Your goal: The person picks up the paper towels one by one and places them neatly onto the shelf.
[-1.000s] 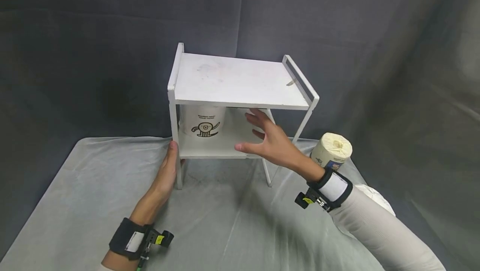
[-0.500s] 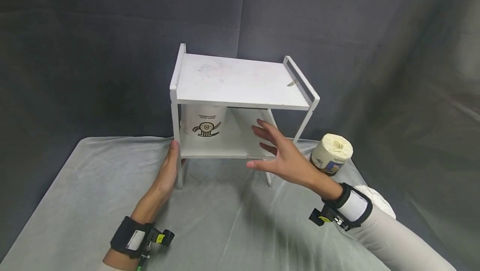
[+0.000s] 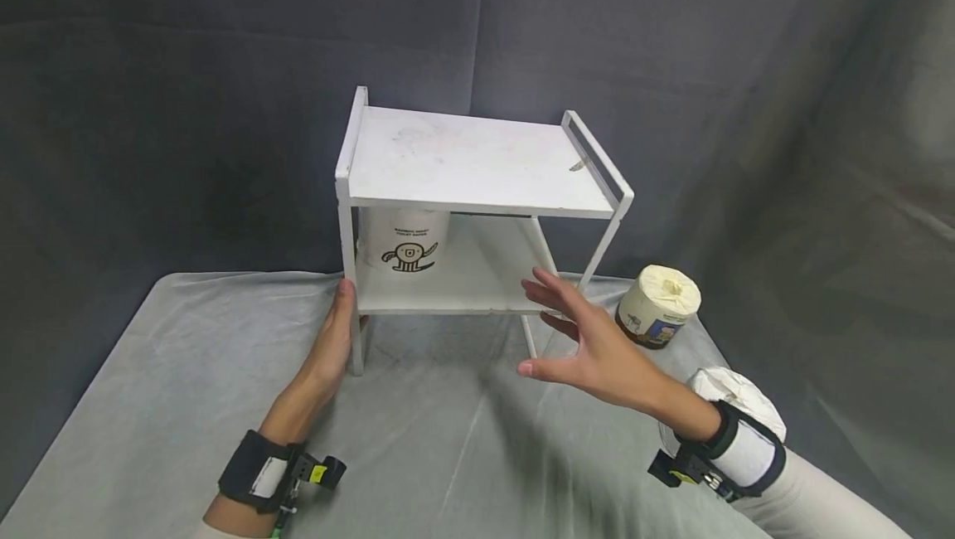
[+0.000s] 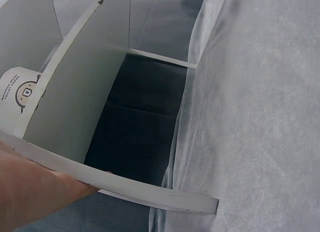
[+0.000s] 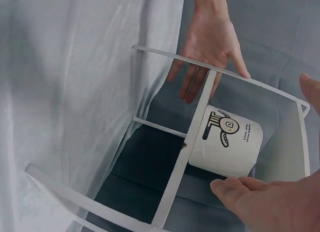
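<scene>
A white two-tier shelf rack [image 3: 477,162] stands on the cloth-covered table. On its lower tier, at the left end, sits a white toilet paper roll [image 3: 408,245] with a black cartoon print; the upper board hides its top. My left hand [image 3: 328,348] rests against the rack's left side frame, thumb near the front leg. In the right wrist view, the left hand's fingers [image 5: 189,87] lie straight along that frame. My right hand [image 3: 597,352] hovers in front of the rack's lower right corner, fingers spread, holding nothing.
A cream-wrapped toilet paper roll [image 3: 660,307] stands on the table to the right of the rack. Nearer, another white wrapped roll [image 3: 739,394] is partly hidden by my right wrist. A dark grey curtain [image 3: 224,124] hangs behind the table.
My right hand has drawn back from the lower tier's opening, moving right and toward me. The left hand, the rack and the roll on its lower tier stay in place.
</scene>
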`<act>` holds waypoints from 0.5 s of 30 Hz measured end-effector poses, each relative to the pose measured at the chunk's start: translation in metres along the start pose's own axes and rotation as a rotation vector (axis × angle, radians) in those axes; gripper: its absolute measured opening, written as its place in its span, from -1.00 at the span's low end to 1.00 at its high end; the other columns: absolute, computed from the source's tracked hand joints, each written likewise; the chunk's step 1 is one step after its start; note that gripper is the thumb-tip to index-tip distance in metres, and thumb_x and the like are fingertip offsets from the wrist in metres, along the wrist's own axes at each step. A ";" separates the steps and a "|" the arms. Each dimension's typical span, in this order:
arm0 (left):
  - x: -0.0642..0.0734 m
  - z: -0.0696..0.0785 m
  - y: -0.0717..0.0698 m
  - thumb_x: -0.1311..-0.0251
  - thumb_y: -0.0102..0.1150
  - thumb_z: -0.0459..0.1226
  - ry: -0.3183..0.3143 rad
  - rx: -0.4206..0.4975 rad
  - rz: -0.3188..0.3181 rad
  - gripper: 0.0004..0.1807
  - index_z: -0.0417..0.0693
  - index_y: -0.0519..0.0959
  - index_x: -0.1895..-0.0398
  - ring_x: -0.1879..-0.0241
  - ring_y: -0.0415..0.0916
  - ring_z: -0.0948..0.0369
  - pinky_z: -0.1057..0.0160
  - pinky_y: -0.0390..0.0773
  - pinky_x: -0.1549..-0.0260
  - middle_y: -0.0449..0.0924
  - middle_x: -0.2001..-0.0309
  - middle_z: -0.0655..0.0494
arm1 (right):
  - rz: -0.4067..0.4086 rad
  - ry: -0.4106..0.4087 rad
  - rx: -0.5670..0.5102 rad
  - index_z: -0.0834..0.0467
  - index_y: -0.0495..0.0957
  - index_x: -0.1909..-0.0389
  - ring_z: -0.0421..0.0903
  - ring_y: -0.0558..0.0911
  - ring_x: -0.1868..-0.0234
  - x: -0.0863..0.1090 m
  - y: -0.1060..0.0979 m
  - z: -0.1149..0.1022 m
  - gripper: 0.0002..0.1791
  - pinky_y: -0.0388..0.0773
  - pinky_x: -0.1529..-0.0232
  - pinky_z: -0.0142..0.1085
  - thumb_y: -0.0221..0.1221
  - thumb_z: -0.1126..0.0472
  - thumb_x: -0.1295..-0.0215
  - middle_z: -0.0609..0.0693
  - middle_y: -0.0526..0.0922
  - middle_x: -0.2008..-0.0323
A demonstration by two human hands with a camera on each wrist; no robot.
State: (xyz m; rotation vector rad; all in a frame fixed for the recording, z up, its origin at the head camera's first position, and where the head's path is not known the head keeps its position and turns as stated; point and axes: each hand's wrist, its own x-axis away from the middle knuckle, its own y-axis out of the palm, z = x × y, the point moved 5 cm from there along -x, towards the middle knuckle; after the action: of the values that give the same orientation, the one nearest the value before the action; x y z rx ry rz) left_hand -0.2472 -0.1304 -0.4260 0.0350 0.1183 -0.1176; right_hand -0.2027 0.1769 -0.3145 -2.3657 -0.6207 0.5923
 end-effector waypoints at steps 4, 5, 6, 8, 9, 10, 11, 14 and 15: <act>-0.001 -0.001 0.000 -0.60 -0.73 0.28 0.003 0.002 0.000 -0.15 0.08 -0.47 -0.74 -0.70 -0.50 0.01 -0.26 -0.26 -0.63 -0.51 -0.73 -0.01 | 0.018 0.000 -0.006 0.09 0.01 -0.71 0.08 0.39 -0.55 0.011 -0.001 0.002 0.22 0.45 -0.45 -0.10 0.59 0.26 -0.16 0.09 0.34 -0.57; -0.001 -0.001 0.000 -0.59 -0.73 0.29 0.004 0.001 -0.001 -0.15 0.09 -0.47 -0.74 -0.70 -0.51 0.01 -0.26 -0.26 -0.63 -0.51 -0.73 -0.01 | 0.022 -0.002 -0.011 0.09 0.02 -0.71 0.09 0.39 -0.54 0.013 -0.001 0.003 0.22 0.45 -0.45 -0.10 0.59 0.27 -0.15 0.09 0.34 -0.57; -0.001 -0.002 -0.001 -0.58 -0.73 0.30 0.004 -0.001 -0.004 -0.14 0.10 -0.48 -0.74 -0.70 -0.51 0.02 -0.26 -0.26 -0.63 -0.52 -0.73 0.00 | 0.027 0.001 -0.017 0.08 0.02 -0.71 0.10 0.39 -0.54 0.016 -0.002 0.004 0.22 0.44 -0.45 -0.11 0.59 0.28 -0.14 0.09 0.34 -0.57; -0.001 -0.002 -0.001 -0.58 -0.73 0.31 0.005 -0.004 -0.009 -0.14 0.11 -0.48 -0.74 -0.70 -0.53 0.03 -0.26 -0.26 -0.63 -0.53 -0.73 0.01 | 0.039 0.007 -0.025 0.06 0.04 -0.71 0.11 0.38 -0.54 0.021 -0.004 0.006 0.22 0.44 -0.45 -0.14 0.60 0.30 -0.13 0.09 0.34 -0.57; -0.001 -0.002 -0.001 -0.58 -0.73 0.31 0.006 -0.005 -0.012 -0.13 0.10 -0.49 -0.74 -0.70 -0.54 0.03 -0.25 -0.27 -0.64 -0.54 -0.73 0.02 | 0.045 0.009 -0.027 0.05 0.05 -0.70 0.12 0.38 -0.54 0.024 -0.005 0.007 0.22 0.43 -0.45 -0.16 0.60 0.31 -0.12 0.10 0.34 -0.57; -0.001 -0.002 -0.001 -0.58 -0.73 0.31 0.006 -0.006 -0.014 -0.13 0.10 -0.49 -0.73 -0.70 -0.54 0.03 -0.25 -0.27 -0.64 -0.55 -0.73 0.02 | 0.053 0.011 -0.028 0.05 0.06 -0.70 0.12 0.38 -0.54 0.028 -0.006 0.009 0.22 0.43 -0.45 -0.17 0.60 0.32 -0.11 0.10 0.35 -0.57; -0.001 -0.002 0.000 -0.58 -0.73 0.31 0.007 -0.007 -0.016 -0.13 0.10 -0.50 -0.73 -0.70 -0.55 0.03 -0.26 -0.27 -0.63 -0.56 -0.73 0.02 | 0.060 0.018 -0.025 0.03 0.06 -0.70 0.10 0.38 -0.54 0.031 -0.008 0.011 0.22 0.44 -0.45 -0.21 0.60 0.32 -0.11 0.10 0.35 -0.57; -0.001 -0.002 0.000 -0.58 -0.74 0.31 0.007 -0.010 -0.021 -0.13 0.09 -0.51 -0.73 -0.70 -0.57 0.03 -0.25 -0.29 -0.63 -0.58 -0.73 0.02 | 0.084 0.034 -0.022 0.04 0.07 -0.70 0.01 0.39 -0.54 0.042 -0.013 0.015 0.21 0.43 -0.44 -0.33 0.60 0.34 -0.11 0.12 0.36 -0.56; -0.001 -0.002 0.000 -0.57 -0.74 0.32 0.006 -0.010 -0.021 -0.13 0.10 -0.51 -0.73 -0.70 -0.57 0.03 -0.25 -0.29 -0.63 -0.58 -0.73 0.02 | 0.093 0.036 -0.024 0.07 0.07 -0.69 -0.03 0.39 -0.54 0.045 -0.015 0.016 0.21 0.43 -0.44 -0.36 0.59 0.35 -0.11 0.14 0.36 -0.56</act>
State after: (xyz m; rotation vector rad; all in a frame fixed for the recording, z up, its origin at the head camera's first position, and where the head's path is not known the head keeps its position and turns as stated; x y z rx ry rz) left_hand -0.2481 -0.1303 -0.4279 0.0245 0.1254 -0.1379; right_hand -0.1796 0.2195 -0.3277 -2.4328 -0.5065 0.5844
